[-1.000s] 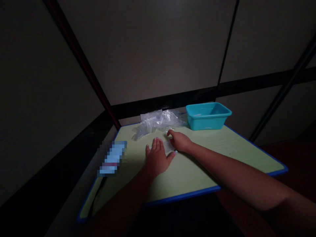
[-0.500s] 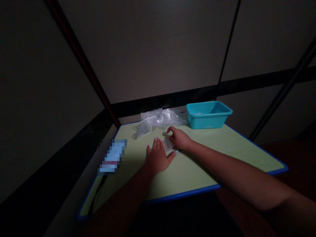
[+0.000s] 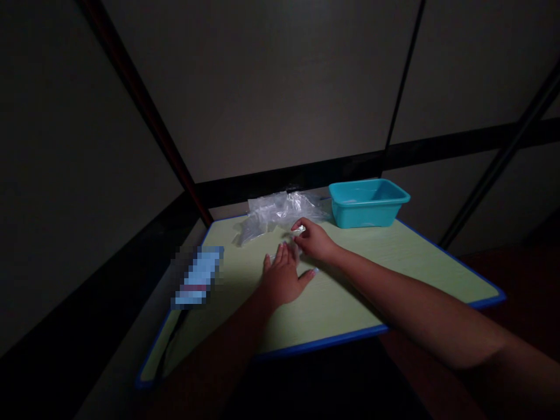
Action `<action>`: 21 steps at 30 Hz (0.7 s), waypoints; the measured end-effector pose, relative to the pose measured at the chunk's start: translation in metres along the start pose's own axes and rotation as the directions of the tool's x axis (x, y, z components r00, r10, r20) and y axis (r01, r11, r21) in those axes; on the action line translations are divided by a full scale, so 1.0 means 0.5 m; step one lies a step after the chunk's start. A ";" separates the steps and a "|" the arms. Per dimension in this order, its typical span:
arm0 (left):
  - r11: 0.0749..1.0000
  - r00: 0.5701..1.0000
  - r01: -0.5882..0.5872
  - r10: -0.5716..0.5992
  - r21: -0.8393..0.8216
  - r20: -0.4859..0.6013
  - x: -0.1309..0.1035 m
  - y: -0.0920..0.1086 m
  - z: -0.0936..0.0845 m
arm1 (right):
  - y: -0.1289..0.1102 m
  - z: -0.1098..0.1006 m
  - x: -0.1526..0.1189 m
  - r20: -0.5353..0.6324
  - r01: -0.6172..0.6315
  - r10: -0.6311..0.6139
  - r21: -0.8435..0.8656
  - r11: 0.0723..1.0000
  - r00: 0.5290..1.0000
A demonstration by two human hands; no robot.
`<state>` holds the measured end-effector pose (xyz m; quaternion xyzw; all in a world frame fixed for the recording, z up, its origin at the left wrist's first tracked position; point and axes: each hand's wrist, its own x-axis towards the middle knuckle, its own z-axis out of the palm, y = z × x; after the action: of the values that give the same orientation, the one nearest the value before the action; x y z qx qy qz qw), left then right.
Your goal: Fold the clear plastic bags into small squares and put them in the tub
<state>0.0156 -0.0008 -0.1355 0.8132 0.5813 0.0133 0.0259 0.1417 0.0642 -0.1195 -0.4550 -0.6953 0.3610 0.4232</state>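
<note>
A small clear plastic bag [image 3: 296, 252] lies on the table between my hands, mostly covered by them. My left hand [image 3: 282, 280] rests flat over its near part, with fingers outstretched and the thumb spread to the right. At the bag's far right side, the thumb and forefinger of my right hand [image 3: 315, 242] are bent together, gripping the plastic. Just beyond my hands sits a crumpled heap of clear plastic bags [image 3: 280, 213]; a thin fold of the film near my right fingertips is hard to make out.
A turquoise plastic basin [image 3: 370, 213] stands at the table's back right. On the left edge lies a blurred-out light blue object [image 3: 199, 277] with a dark cord running from it. The pale green table [image 3: 371, 274] has a blue rim, with wall panels behind.
My right hand has shifted slightly away and to the left, drawing the bag's plastic with it. The left hand has slid a little forward and right, and less of the bag shows.
</note>
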 end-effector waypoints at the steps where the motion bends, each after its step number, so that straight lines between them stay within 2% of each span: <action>1: 1.000 1.000 -0.003 0.003 -0.003 -0.004 0.000 0.001 0.000 | -0.003 0.002 -0.001 0.010 -0.010 0.010 0.046 0.999 1.000; 7: 1.000 0.999 -0.028 0.028 -0.006 -0.017 0.002 0.003 0.006 | -0.013 0.016 -0.009 0.075 0.042 -0.056 0.173 0.984 0.996; 14: 0.996 0.996 -0.085 0.085 0.002 -0.038 -0.001 0.004 0.001 | -0.001 0.030 -0.003 0.130 0.060 -0.088 0.204 0.977 0.988; 21: 0.996 0.994 -0.091 0.090 -0.019 -0.058 -0.001 0.003 0.001 | 0.000 0.029 -0.004 0.146 0.062 -0.092 0.197 0.978 0.985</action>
<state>0.0171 -0.0018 -0.1356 0.8377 0.5441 0.0437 0.0175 0.1287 0.0606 -0.1254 -0.3555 -0.7050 0.4439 0.4237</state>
